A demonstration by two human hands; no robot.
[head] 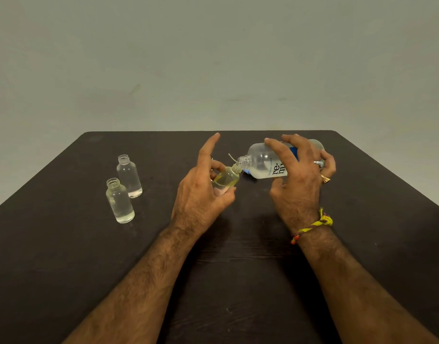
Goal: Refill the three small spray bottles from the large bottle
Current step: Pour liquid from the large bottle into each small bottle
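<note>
We logged this one mid-pour. The right hand was clamped around the large bottle, which lay nearly horizontal above the table, long axis running right to left, neck pointing left and slightly down. The left hand was wrapped around the third small bottle, index finger sticking out free, the bottle tilted so its mouth leaned up and right. The key relation: the two necks met mouth to mouth between the hands, large neck just above and to the right of the small opening, touching or nearly so; we could not tell which. Yellowish-clear liquid showed inside the held small bottle. The other two small bottles stood upright and uncapped, well apart to the left, each holding clear liquid, so we judged this the last fill. Any next tilt had to pivot around that neck contact, else liquid would spill on the table.
</note>
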